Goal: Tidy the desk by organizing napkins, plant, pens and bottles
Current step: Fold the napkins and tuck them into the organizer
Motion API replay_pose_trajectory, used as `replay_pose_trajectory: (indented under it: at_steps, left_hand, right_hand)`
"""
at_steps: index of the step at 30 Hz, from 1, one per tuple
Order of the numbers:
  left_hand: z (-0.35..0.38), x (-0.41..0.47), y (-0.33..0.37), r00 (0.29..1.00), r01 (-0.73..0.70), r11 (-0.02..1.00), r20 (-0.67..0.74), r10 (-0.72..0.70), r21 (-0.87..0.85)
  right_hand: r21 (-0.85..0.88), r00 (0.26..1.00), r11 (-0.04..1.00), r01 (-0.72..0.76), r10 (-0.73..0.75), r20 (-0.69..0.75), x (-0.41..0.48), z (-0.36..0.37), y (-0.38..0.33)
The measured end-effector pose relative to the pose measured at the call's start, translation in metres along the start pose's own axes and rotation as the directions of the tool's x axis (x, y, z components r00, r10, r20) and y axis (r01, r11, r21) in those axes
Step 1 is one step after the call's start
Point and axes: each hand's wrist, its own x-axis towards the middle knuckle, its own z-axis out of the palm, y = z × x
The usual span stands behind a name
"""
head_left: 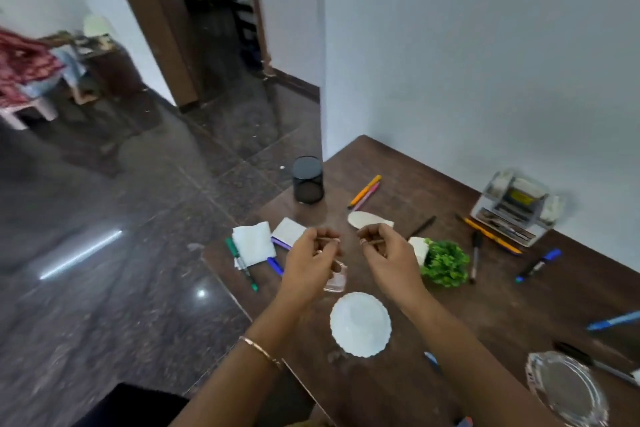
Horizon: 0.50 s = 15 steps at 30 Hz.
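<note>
My left hand and my right hand hover side by side above the brown desk, each pinching a thin brown piece that is too blurred to name. A small clear bottle shows just under my left hand; I cannot tell if the hand touches it. Two white napkins lie at the left edge with a green marker and a blue pen. A green plant in a white pot sits right of my right hand. A black mesh pen holder stands at the far left corner.
Pens lie scattered: orange and pink ones, a black one, an orange pencil, a blue marker. A white scalloped bowl sits near me, a glass dish at the right, a clear organizer by the wall.
</note>
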Motion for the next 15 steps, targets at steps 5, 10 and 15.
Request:
replay_pose_trajectory:
  at_steps: [5,10,15]
  left_hand:
    - [-0.078,0.020,-0.024,0.975,0.107,0.992,-0.188,-0.118,-0.066]
    - [-0.143,0.061,-0.062,0.941,0.330,0.944,-0.089,-0.328,0.013]
    - [-0.178,0.115,-0.091,0.966,0.258,0.904,-0.062,-0.253,0.340]
  right_hand:
    - [-0.083,0.989,0.994,0.069,-0.057,0.136,0.020,0.045,-0.038]
    - [-0.230,0.968,0.958,0.170,-0.118,0.223,0.045,0.105,-0.056]
    - [-0.374,0.962,0.912,0.166,-0.066,0.265,0.061,0.157,-0.059]
